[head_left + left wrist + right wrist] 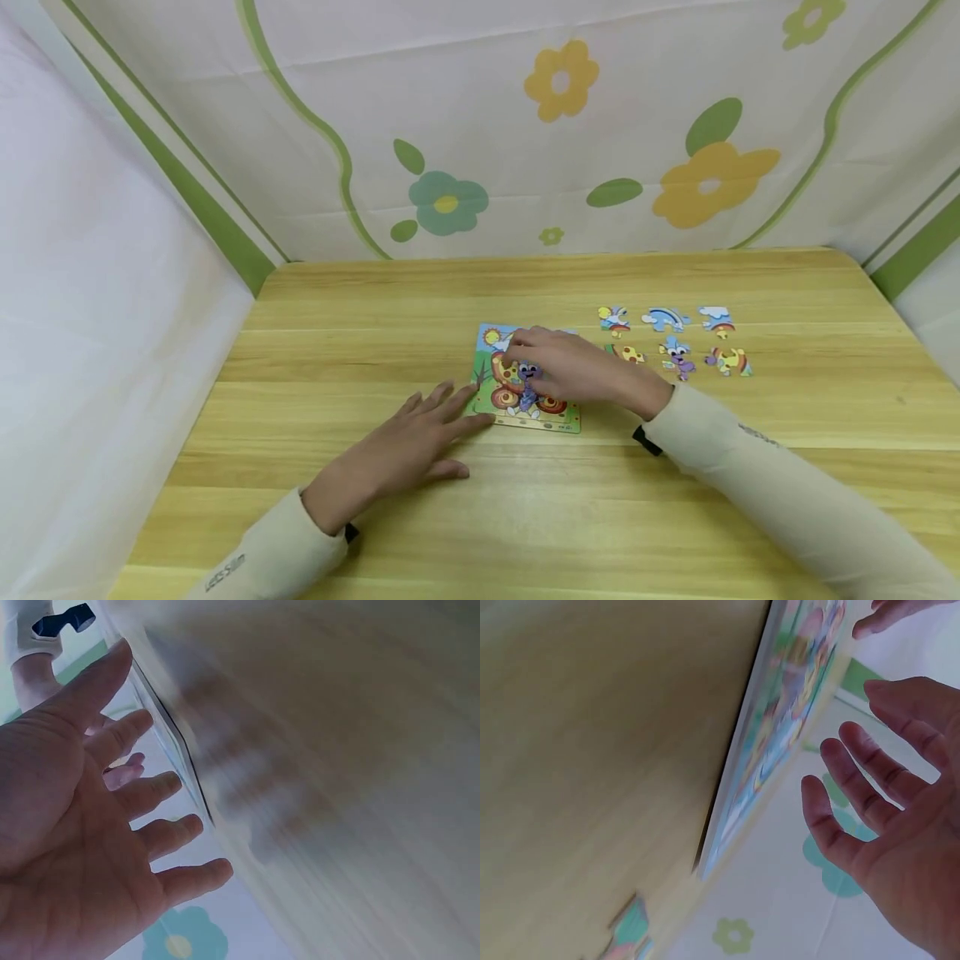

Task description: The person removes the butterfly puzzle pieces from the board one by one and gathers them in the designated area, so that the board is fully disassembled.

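A jigsaw puzzle board [525, 423] with a butterfly picture lies flat on the table; its edge also shows in the right wrist view. My right hand [562, 367] is above the board and hides its upper right part. In the right wrist view the fingers [870, 787] are spread, slightly bent, with nothing visible between them. My left hand [412, 442] is palm down at the board's lower left corner, fingers extended. Its fingertips are at the edge; whether they touch, I cannot tell. The left wrist view shows the palm [90, 825] holding nothing.
Several loose puzzle pieces lie in two rows right of the board, among them a rainbow piece [664, 318] and a purple butterfly-face piece [677, 357]. The wooden table [337, 333] meets a flowered curtain [510, 167] at its far edge.
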`<state>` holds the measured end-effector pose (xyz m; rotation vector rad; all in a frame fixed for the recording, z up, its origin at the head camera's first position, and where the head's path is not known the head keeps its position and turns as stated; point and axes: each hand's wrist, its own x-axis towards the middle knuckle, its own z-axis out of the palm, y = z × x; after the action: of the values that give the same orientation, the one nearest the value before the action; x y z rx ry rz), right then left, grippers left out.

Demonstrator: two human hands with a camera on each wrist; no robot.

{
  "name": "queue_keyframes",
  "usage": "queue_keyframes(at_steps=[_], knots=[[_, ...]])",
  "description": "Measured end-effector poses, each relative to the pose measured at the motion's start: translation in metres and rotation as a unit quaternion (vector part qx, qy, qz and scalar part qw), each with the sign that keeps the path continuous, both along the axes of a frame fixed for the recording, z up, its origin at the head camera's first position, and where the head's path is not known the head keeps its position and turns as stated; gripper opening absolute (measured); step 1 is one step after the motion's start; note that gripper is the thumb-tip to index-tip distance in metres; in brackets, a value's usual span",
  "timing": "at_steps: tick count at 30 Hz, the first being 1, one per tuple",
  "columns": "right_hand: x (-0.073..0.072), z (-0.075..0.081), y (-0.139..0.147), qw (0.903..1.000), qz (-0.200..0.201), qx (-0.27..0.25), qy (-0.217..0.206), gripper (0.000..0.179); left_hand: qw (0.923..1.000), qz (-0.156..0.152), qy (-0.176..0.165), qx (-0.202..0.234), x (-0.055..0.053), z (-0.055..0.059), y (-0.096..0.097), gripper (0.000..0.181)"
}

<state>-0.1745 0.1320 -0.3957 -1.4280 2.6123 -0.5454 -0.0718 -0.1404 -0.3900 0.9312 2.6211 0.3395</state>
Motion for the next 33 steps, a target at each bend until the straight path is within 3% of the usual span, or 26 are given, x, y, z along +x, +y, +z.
queue_keyframes(at_steps=[6,9,33], knots=[[0.001,-0.005,-0.015,0.9995,0.031,0.0,-0.005,0.022,0.9999,-0.004,-0.011,-0.005,0.001,-0.001,-0.003,0.065],[0.002,-0.007,-0.02,0.9992,0.035,0.004,-0.018,0.028,0.9999,-0.005,-0.015,-0.007,0.001,0.001,-0.003,0.065],[0.002,-0.013,-0.036,0.9976,0.023,0.053,-0.037,0.034,0.9997,-0.001,-0.018,-0.018,0.001,0.001,-0.002,0.067]])
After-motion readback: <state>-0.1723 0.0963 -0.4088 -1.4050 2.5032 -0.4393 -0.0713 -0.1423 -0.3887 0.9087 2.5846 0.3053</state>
